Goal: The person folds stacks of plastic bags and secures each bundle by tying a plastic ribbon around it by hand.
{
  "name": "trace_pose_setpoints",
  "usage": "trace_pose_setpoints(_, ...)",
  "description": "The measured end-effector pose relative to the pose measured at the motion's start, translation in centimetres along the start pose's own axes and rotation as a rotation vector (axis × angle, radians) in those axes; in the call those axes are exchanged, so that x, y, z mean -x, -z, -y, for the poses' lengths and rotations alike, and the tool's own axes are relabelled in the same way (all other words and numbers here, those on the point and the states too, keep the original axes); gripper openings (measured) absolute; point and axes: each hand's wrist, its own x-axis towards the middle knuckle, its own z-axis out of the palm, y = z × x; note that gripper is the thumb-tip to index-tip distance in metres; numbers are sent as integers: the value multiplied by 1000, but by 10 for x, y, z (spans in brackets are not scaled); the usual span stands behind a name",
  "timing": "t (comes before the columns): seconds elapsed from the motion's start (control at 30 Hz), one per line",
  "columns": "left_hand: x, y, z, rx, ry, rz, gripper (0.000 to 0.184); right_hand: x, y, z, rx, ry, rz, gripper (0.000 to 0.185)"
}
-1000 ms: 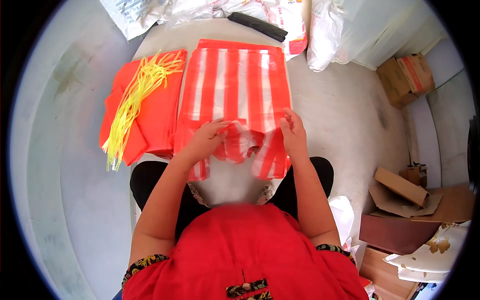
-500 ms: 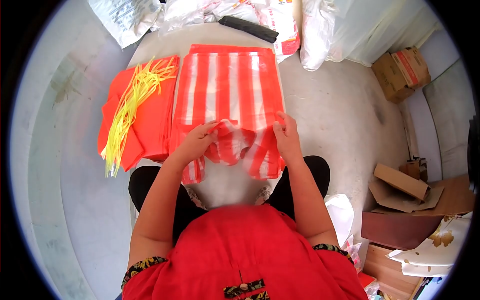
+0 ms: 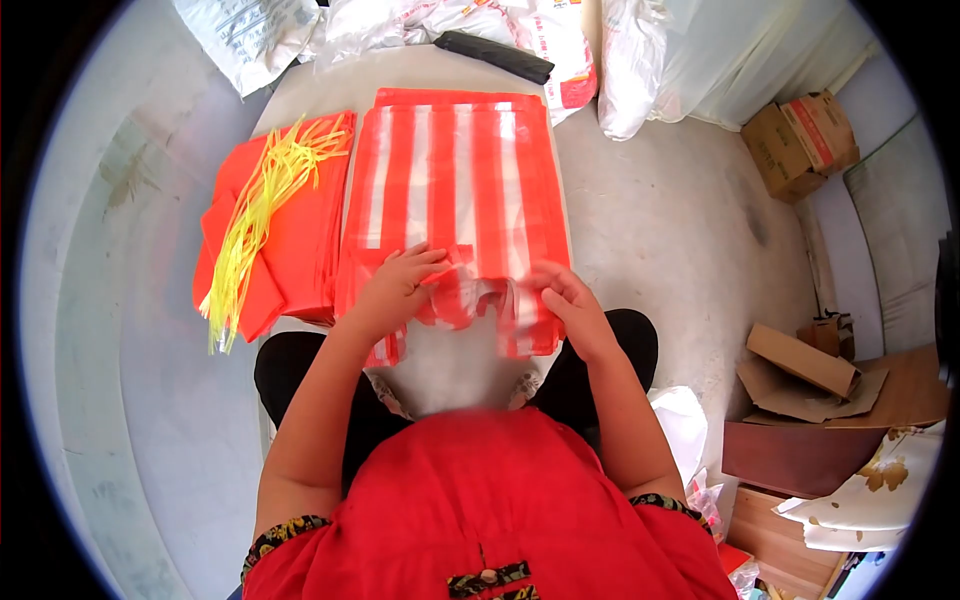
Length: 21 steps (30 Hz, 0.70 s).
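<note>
A stack of red-and-white striped plastic bags (image 3: 455,180) lies flat in front of me, its near end rumpled and parted into two handle-like strips. My left hand (image 3: 405,282) rests on the near left part of the bags, fingers apart and pointing right. Over the near right part is my right hand (image 3: 565,300), slightly blurred, its fingers spread at the striped plastic. To the left sits a pile of plain red bags (image 3: 315,220), with a bundle of yellow strips (image 3: 260,205) on top.
A black rolled item (image 3: 493,57) lies at the far edge, near white printed sacks (image 3: 560,50). Cardboard boxes (image 3: 800,145) stand at the back right. An opened carton (image 3: 810,375) and a brown box (image 3: 800,457) are at the lower right.
The whole view has shifted slightly. My right hand has moved down and inward along the bags' near right edge. My left hand stays at the left side, its fingers now flatter on the plastic.
</note>
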Motion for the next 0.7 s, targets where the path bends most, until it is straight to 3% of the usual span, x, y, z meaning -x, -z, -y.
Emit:
trace_pose_setpoints(0.2,7,-8,-8,-199,-78,-39,59,5,10,2,-236,-54,46,32)
trace_pose_setpoints(0.27,8,-9,-11,-232,-87,-56,65,-8,0,20,-97,-117,22,29)
trace_pose_setpoints(0.43,9,-13,-4,-304,-151,-85,65,-68,-28,39,174,-213,53,32)
trace_pose_setpoints(0.7,12,-18,3,-352,-198,-124,58,-112,-38,15,168,-190,137,46)
